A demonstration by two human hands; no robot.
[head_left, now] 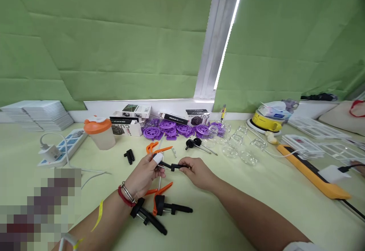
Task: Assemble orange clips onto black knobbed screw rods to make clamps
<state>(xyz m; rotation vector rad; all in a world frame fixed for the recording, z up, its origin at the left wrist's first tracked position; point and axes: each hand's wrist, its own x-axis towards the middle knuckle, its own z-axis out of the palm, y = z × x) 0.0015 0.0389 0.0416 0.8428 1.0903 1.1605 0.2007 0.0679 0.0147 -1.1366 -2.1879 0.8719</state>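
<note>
My left hand (149,167), with a white wrap on the thumb, is closed around one end of a slim black handle piece (172,167), and thin metal shows beside it. My right hand (196,171) pinches the other end of the piece between thumb and fingers. Close below, two black-handled parts with metal rods lie on the table: one black-handled part (178,207) and another (154,222). Orange plastic pieces (164,188) rest beside them, and another orange piece (161,149) lies just beyond my hands. Small black fittings (129,156) sit to the left.
Purple wheel-like parts (168,129) and opened boxes (125,128) line the back. Two black knobs on metal rods (196,143) and clear rounded pieces (236,140) lie to the right. A cup with an orange lid (99,133), power strips (64,148), and an orange bar (313,173) flank the area.
</note>
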